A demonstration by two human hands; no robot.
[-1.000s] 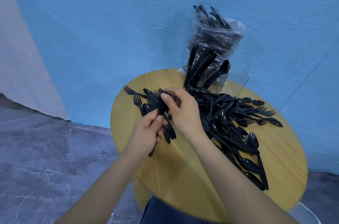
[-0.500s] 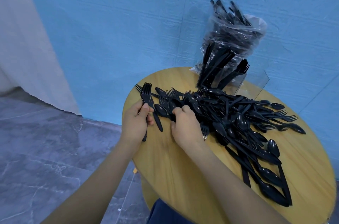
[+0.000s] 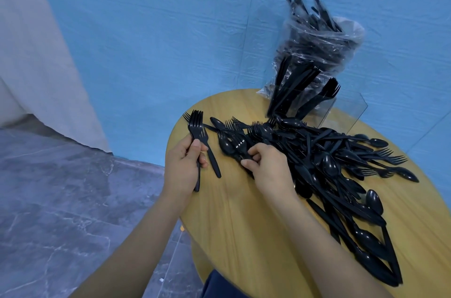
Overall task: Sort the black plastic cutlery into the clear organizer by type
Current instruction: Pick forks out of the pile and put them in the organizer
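- While my left hand (image 3: 181,163) gripped a small bunch of forks (image 3: 196,128), my right hand (image 3: 266,166) pinched a piece at the edge of the cutlery pile (image 3: 329,158).
- I judged tangled tines could drag neighbours off the round table (image 3: 244,224).
- The clear organizer (image 3: 314,105) stood behind the pile, partly filled; a careless reach might tip it.

left hand (image 3: 183,165) gripping, right hand (image 3: 268,168) pinching
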